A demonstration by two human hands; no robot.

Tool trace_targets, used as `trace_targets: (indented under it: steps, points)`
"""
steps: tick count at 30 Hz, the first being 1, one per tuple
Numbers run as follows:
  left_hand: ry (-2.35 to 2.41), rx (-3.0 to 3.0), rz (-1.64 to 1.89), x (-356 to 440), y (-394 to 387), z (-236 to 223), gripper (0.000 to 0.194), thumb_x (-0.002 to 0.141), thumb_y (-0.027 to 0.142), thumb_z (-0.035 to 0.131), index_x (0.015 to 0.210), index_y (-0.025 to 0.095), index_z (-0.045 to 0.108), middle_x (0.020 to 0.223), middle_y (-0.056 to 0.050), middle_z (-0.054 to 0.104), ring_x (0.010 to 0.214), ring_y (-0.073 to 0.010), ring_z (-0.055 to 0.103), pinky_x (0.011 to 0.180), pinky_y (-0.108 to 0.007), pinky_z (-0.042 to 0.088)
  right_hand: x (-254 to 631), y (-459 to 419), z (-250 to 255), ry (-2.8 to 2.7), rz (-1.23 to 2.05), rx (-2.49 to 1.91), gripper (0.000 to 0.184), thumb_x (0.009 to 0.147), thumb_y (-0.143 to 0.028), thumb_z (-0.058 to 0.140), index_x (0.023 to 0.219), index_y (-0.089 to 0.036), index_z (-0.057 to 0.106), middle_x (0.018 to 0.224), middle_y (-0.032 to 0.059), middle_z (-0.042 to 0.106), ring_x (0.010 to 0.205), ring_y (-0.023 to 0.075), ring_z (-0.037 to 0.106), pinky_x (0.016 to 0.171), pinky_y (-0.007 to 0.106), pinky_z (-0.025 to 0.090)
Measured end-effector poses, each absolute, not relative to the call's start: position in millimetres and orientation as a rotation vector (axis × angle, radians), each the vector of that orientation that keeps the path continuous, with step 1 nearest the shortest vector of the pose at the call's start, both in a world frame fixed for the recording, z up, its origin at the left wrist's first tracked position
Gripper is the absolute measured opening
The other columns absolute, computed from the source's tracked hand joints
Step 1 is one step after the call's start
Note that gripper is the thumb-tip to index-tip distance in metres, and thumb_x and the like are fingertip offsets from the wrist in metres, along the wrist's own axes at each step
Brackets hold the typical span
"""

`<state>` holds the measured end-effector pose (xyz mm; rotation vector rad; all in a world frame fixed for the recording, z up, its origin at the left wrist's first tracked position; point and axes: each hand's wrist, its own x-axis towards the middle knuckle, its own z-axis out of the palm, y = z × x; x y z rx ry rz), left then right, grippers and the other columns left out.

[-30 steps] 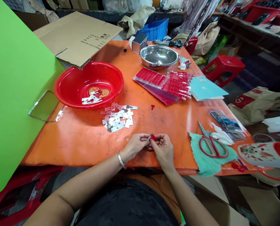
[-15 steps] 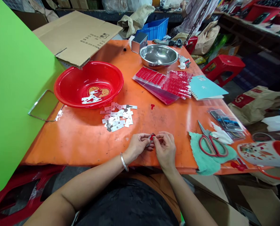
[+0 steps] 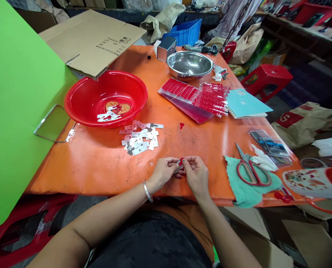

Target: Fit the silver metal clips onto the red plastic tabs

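Near the table's front edge, my left hand (image 3: pixel 164 170) and my right hand (image 3: pixel 195 174) meet over one small metal plate with a red piece on it (image 3: pixel 179 163). Fingers and thumbs of both hands pinch it, hiding much of its outline. Beyond them lies a small red T-shaped piece (image 3: pixel 181 125) on the orange table. A loose pile of flat silvery metal plates (image 3: pixel 140 139) is to the left of it. Several similar plates (image 3: pixel 109 116) rest inside a red basin (image 3: pixel 83 118). Sheets of red pieces (image 3: pixel 193 97) lie further back.
A steel bowl (image 3: pixel 190 66) stands at the back, with a light blue notebook (image 3: pixel 246 102) to its front right. Red-handled scissors (image 3: pixel 252 171) lie on a green cloth (image 3: pixel 238 188), near a tipped mug (image 3: pixel 308 180). Cardboard (image 3: pixel 93 41) overhangs the basin.
My right thumb has shifted slightly over the red piece on the metal plate, still pinched by both hands. The whole view has moved a little; the things on the table look unchanged.
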<state>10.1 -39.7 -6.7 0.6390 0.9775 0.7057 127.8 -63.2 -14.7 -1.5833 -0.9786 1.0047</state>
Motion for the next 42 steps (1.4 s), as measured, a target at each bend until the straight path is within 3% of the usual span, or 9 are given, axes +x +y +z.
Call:
trace_targets:
  steps: [11, 16, 20, 27, 38, 42]
  points:
    - [0.932, 0.671, 0.753, 9, -42, -9, 0.027, 0.071, 0.029, 0.071, 0.088, 0.008, 0.067, 0.069, -0.007, 0.068, 0.059, -0.0129, 0.064, 0.063, -0.025, 0.053, 127, -58, -17, -0.859, 1.044, -1.556, 0.028, 0.071, -0.04, 0.068, 0.075, -0.021, 0.049, 0.059, -0.0029, 0.058, 0.048, 0.012, 0.056, 0.043, 0.023, 0.049]
    - [0.87, 0.701, 0.785, 8, -44, -10, 0.031, 0.071, 0.032, 0.07, 0.09, 0.008, 0.068, 0.074, -0.009, 0.069, 0.062, -0.0129, 0.064, 0.064, -0.025, 0.053, 127, -56, -16, -0.64, 1.158, -1.355, 0.043, 0.062, -0.03, 0.076, 0.093, -0.021, 0.047, 0.057, -0.0087, 0.057, 0.038, 0.0053, 0.042, 0.035, 0.016, 0.034]
    - [0.902, 0.707, 0.776, 8, -44, -11, 0.032, 0.072, 0.034, 0.069, 0.09, 0.008, 0.067, 0.074, -0.01, 0.069, 0.063, -0.0152, 0.065, 0.064, -0.027, 0.054, 132, -57, -15, -0.594, 1.381, -1.319, 0.034, 0.063, -0.034, 0.076, 0.085, -0.013, 0.06, 0.046, -0.0085, 0.048, 0.036, 0.0027, 0.033, 0.032, 0.013, 0.024]
    - [0.928, 0.748, 0.77, 8, -44, -10, 0.035, 0.071, 0.036, 0.07, 0.091, 0.007, 0.067, 0.07, -0.009, 0.069, 0.06, -0.0144, 0.064, 0.062, -0.027, 0.055, 129, -53, -9, -0.543, 1.384, -1.37, 0.03, 0.052, -0.031, 0.08, 0.068, -0.015, 0.06, 0.042, -0.0079, 0.049, 0.032, 0.0028, 0.033, 0.029, 0.015, 0.023]
    - [0.909, 0.802, 0.754, 9, -45, -13, 0.04, 0.07, 0.045, 0.07, 0.087, 0.01, 0.068, 0.072, -0.008, 0.069, 0.061, -0.0152, 0.065, 0.064, -0.028, 0.054, 134, -53, -16, -0.637, 1.379, -1.41, 0.036, 0.058, -0.045, 0.079, 0.062, -0.015, 0.059, 0.036, -0.0088, 0.043, 0.028, 0.0024, 0.029, 0.027, 0.015, 0.019]
    - [0.894, 0.805, 0.761, 8, -45, -5, 0.033, 0.073, 0.04, 0.067, 0.087, 0.01, 0.068, 0.073, -0.007, 0.069, 0.06, -0.013, 0.063, 0.064, -0.025, 0.052, 136, -53, -13, -0.677, 1.41, -1.413, 0.039, 0.062, -0.051, 0.075, 0.067, -0.015, 0.061, 0.038, -0.008, 0.043, 0.03, 0.0029, 0.029, 0.028, 0.015, 0.019]
